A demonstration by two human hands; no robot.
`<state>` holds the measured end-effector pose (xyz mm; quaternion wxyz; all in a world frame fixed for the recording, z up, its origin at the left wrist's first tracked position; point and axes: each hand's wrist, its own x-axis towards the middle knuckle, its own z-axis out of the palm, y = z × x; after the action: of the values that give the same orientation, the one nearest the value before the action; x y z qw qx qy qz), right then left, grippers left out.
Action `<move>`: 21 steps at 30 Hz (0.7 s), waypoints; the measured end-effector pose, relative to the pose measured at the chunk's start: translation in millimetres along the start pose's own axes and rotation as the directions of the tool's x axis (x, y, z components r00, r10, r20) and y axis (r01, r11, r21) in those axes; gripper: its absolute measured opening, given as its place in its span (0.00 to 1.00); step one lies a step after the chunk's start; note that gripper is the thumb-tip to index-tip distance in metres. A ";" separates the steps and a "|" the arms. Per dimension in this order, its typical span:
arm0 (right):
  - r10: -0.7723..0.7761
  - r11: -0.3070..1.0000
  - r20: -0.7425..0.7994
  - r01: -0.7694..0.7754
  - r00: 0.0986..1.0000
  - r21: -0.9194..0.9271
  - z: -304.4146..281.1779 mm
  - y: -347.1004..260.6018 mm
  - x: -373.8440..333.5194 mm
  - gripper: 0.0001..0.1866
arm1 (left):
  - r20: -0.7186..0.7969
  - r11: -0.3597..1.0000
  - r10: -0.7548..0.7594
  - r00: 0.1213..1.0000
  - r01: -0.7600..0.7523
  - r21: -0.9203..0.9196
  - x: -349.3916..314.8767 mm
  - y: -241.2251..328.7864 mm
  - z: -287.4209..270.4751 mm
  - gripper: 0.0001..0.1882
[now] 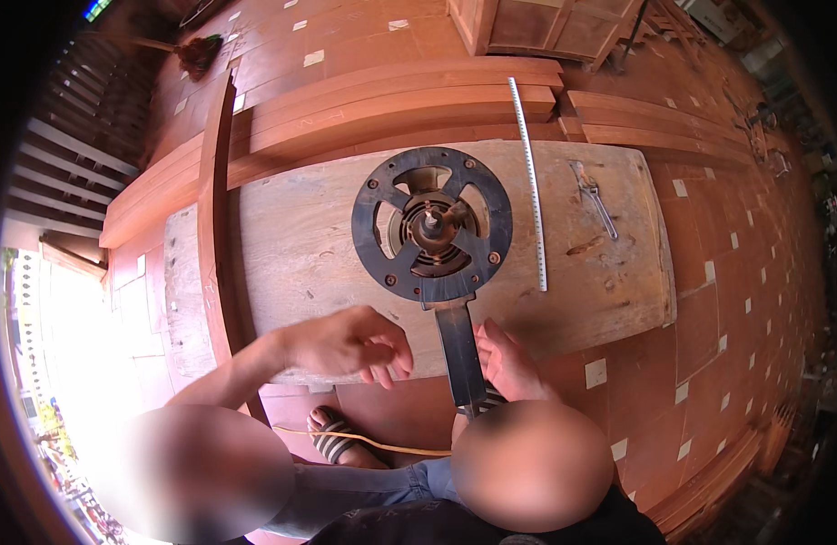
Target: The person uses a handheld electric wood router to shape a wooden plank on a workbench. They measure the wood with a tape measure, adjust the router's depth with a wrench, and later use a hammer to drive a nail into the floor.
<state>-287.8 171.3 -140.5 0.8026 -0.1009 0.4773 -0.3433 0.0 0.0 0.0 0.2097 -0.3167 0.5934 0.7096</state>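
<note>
A power tool with a black ring-shaped base [371, 186] lies on the worn wooden board, its spokes facing up around a central spindle [431, 222]. From the ring a long black bar-like part [458, 350] points toward me, past the board's near edge. My left hand [364, 348] hovers left of this part, fingers loosely bent and apart, with nothing visible in them. Just right of the same part is my right hand [507, 359], fingers extended and holding nothing. Whether its fingertips touch the black part I cannot tell.
A white graduated ruler [529, 186] and a metal wrench [602, 211] lie right of the tool. One long timber [211, 218] crosses the board's left side; stacked reddish beams [391, 107] lie beyond. A yellow cord [391, 447] runs near my feet. A wooden cabinet [546, 27] stands behind.
</note>
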 end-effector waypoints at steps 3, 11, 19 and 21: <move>0.045 0.912 0.535 -0.253 0.843 0.323 19.8 -10.9 6.0 0.47 | -0.295 0.988 -0.119 0.948 0.141 0.056 -6.8 -31.5 -60.6 0.17; 0.074 0.797 0.578 -0.397 0.813 0.456 29.4 3.1 24.6 0.22 | -0.614 0.950 0.199 0.764 -0.303 -0.070 75.1 33.2 -134.1 0.36; 0.179 0.811 0.580 -0.453 0.795 0.371 18.9 11.5 11.3 0.16 | -0.468 0.910 -0.137 0.873 0.298 0.289 44.9 37.5 -107.2 0.16; 0.139 0.845 0.548 -0.387 0.825 0.369 15.5 5.7 11.7 0.17 | -0.483 0.869 -0.190 0.855 0.375 0.323 27.1 45.8 -93.3 0.17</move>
<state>-268.6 165.4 -143.3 0.9390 0.0776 0.1650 -0.2915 -31.4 -102.7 4.7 0.2366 -0.5023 0.7045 0.4420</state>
